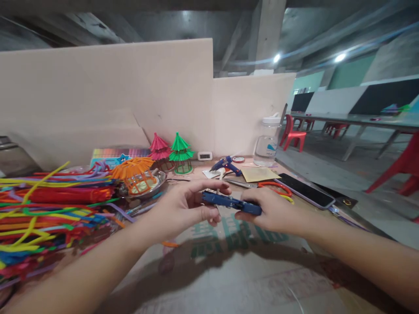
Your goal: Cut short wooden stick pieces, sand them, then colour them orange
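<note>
Behind the cardboard [255, 274] rises a pale partition [108, 87]. At left lie pipe cleaners [62, 196], then an orange hut [132, 171], pink hut [159, 147] and green hut [181, 153]. Above the cardboard, the left hand [185, 207] curls about one end of a blue tool [225, 200], its grip unclear; the right hand [275, 210] grasps the other. Scissors [276, 184] and a phone [306, 192] follow.

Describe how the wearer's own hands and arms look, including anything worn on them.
The left hand and right hand are bare, with no gloves. Both forearms, left and right, show no sleeve, watch or bracelet as far as the picture's edge. No rings or markings stand out, though some fingers, mainly the right hand's, are hidden.
</note>
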### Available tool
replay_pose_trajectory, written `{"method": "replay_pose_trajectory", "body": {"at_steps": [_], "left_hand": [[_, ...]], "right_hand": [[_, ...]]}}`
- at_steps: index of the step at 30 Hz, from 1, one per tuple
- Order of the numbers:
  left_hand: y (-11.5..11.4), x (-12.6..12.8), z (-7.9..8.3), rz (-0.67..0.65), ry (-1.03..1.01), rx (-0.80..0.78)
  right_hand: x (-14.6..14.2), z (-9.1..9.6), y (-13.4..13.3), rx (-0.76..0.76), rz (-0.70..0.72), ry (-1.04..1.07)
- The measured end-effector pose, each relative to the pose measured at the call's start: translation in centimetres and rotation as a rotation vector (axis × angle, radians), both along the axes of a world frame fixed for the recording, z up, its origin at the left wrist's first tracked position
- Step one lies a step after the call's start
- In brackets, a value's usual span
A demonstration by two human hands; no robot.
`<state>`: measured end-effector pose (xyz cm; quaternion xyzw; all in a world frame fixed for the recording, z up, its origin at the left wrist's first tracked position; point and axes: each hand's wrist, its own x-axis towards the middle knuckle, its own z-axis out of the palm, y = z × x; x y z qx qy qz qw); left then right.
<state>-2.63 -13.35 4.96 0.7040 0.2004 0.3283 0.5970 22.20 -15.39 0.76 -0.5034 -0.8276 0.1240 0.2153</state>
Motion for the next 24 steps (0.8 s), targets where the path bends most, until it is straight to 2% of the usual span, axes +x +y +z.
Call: {"method": "replay_pose_trajectory", "body": {"at_steps": [5, 12, 18, 21, 24], "left_hand": [[0.0, 0.1, 0.0, -0.041, -0.01, -0.04], [0.2, 0.0, -0.3, -0.058, 0.004, -0.021], [0.6, 0.2, -0.2, -0.021, 0.1, 0.038], [2.0, -1.6, 0.5, 0.08, 0.331, 0.145], [4.2, -4.8, 1.2, 0.187, 0.797, 0.312]], "right_hand": [[0.1, -0.2, -0.1, 0.032, 0.006, -0.02], [-0.2, -0.8, 0.0, 0.008, 0.007, 0.015], [0.0, -1.8, 0.8, -0.009, -0.064, 0.047], [0.1, -2.6, 1.2, 0.063, -0.049, 0.042], [-0.2, -3.7, 1.1, 0.163, 0.031, -0.032]]}}
